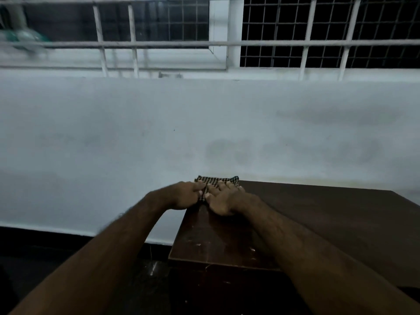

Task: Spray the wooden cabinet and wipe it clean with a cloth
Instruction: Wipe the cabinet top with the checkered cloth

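Note:
The dark wooden cabinet [318, 223] fills the lower right, its top scuffed near the front left corner. A small checked cloth [218, 181], folded, lies at the cabinet's far left corner against the wall. My left hand [184, 195] grips the cloth's left edge with curled fingers, just off the cabinet's side. Beside it, my right hand [223, 198] lies flat on the cloth with fingers spread and presses it down on the wood. No spray bottle is in view.
A white wall [136, 137] rises right behind the cabinet. Above it is a window with white bars [227, 43] and dark panes. A dark floor [68, 251] lies to the left of the cabinet.

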